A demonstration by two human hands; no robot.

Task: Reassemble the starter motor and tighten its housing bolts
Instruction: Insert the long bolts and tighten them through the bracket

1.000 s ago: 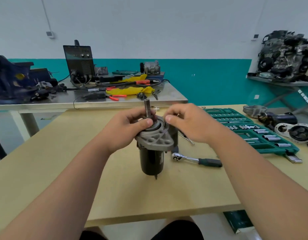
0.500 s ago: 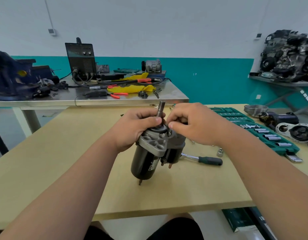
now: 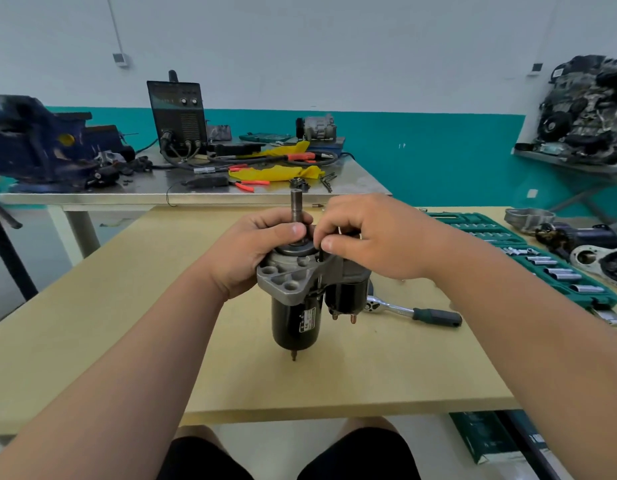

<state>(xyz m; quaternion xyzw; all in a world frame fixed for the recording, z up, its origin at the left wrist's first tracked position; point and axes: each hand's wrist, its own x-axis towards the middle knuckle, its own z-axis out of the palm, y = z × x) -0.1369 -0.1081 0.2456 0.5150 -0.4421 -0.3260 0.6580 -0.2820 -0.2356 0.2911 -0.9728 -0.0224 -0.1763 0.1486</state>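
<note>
Status: holding starter motor [image 3: 296, 317] upright over middle of bench [image 3: 127, 323], black body down, grey flange up, shaft [image 3: 296, 206] pointing up; not resolving bottom-stud contact with bench. Wrapping left grip [image 3: 251, 251] round flange top, thumb pressing beside shaft base. Pinching small dark piece [image 3: 320, 253] between thumb and forefinger of right grip [image 3: 376, 240], at flange edge above solenoid; too small for naming. Noting ratchet [image 3: 414, 311] lying on bench just right of motor, handle pointing right, and open socket case [image 3: 480, 233] beyond it.
</note>
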